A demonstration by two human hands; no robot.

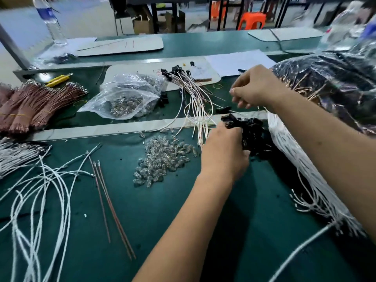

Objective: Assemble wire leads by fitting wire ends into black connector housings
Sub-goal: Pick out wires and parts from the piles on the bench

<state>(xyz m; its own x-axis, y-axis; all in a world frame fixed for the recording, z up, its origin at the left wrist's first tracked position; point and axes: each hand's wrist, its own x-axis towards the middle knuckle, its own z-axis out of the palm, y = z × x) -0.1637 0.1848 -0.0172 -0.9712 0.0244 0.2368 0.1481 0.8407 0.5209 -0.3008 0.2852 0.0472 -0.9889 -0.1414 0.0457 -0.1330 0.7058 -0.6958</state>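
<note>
A heap of black connector housings [255, 137] lies on the green bench mat right of centre. My left hand [223, 153] reaches into its near edge, fingers curled round a black housing at the fingertips. My right hand [254, 86] hovers above and behind the heap, its blurred fingers pinching a thin white wire from the top of the long white wire bundle [301, 165] that runs under my right forearm. Finished leads [193, 96] with black housings on their far ends fan out behind my left hand.
A pile of small clear bulbs [162, 161] sits left of my left hand, and a clear bag [130, 96] of them lies farther back. Loose white wires [40, 190], brown wires [114, 210], brown wire bundles [30, 106] and a big plastic bag [335, 82] surround the work spot.
</note>
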